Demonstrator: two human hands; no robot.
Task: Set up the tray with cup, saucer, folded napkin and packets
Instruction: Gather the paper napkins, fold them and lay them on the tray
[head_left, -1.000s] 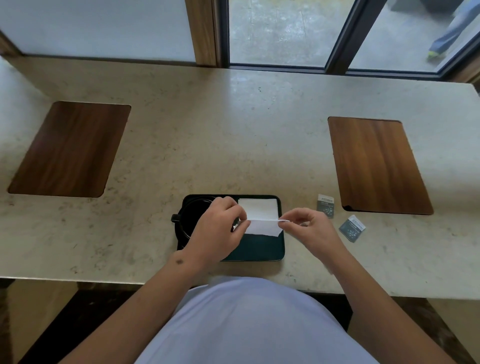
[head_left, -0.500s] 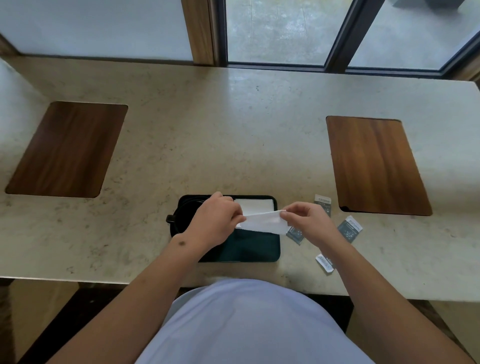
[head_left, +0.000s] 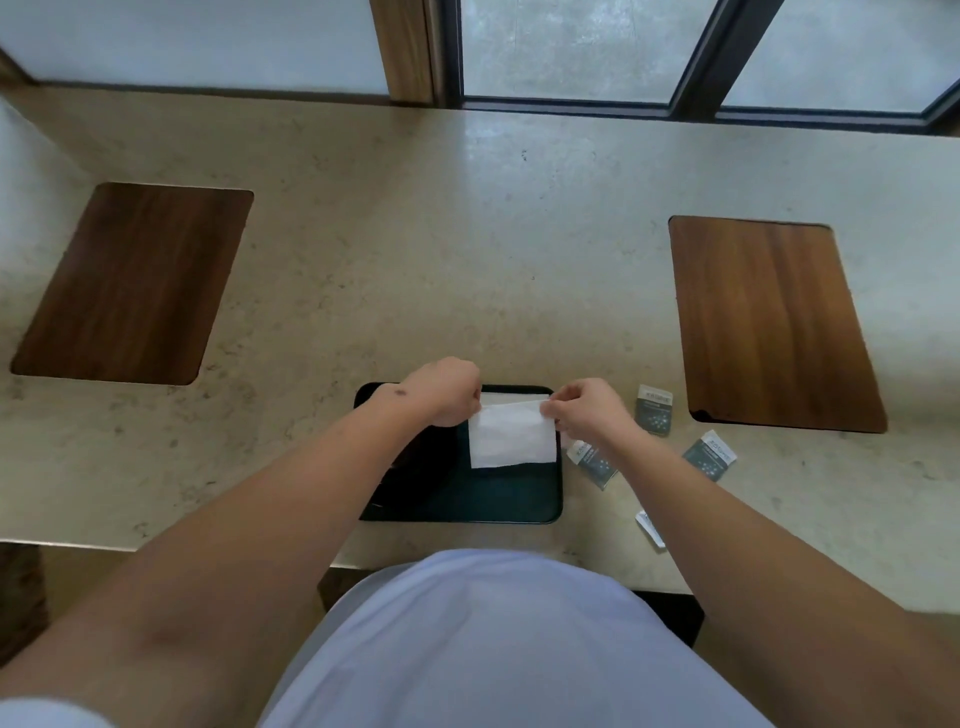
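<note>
White napkin (head_left: 511, 435) pinched by both hands, packet (head_left: 653, 409) print illegible

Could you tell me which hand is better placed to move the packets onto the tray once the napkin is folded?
The right hand: the packets lie on the counter just right of the tray, beside it. The left hand would have to cross over.

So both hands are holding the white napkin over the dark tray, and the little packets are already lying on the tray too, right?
Not quite. The head view shows the packets lying on the stone counter right of the tray, not on it. Both hands, left and right, do hold the napkin over the tray.
</note>
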